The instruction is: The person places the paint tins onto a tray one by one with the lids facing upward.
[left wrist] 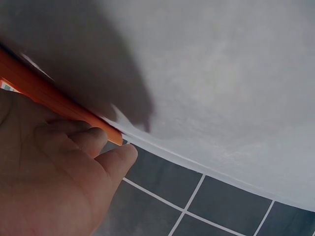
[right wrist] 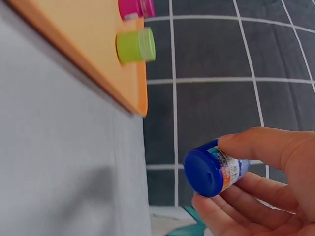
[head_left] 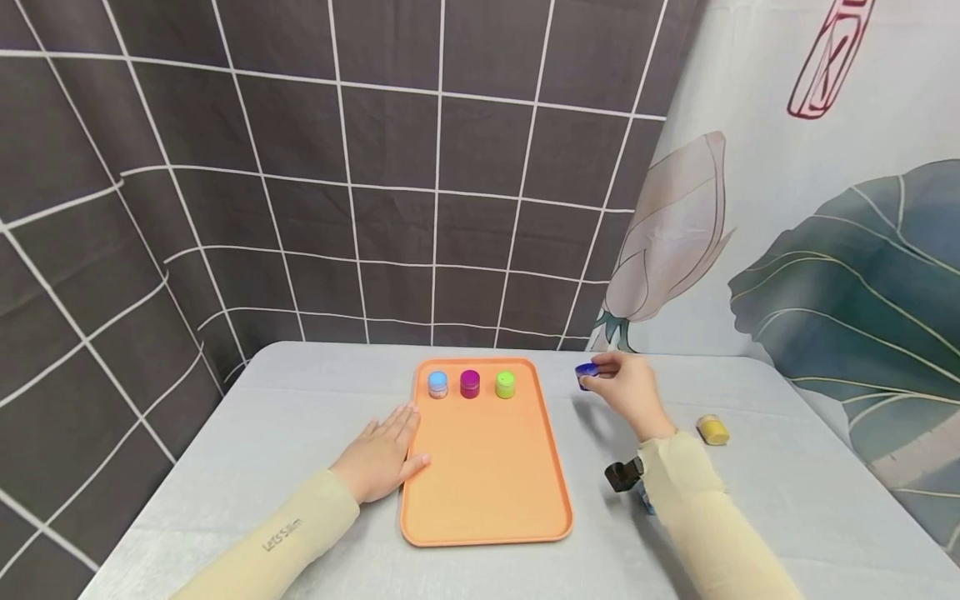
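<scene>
Left hand (head_left: 382,454) nearest — fingers straight, flat on grey tablecloth (head_left: 300,417), thumb touching left rim of orange plastic tray (head_left: 487,492).

Right hand (head_left: 630,392) further out, right of tray, pinching small blue-capped paint pot (head_left: 587,374) off table — pot on its side, cap pointing left toward tray.

Tray lies left of pot; right hand nearer.

Far end of tray: 3 pots in row — light blue (head_left: 437,384), magenta (head_left: 470,383), green (head_left: 506,383).
</scene>
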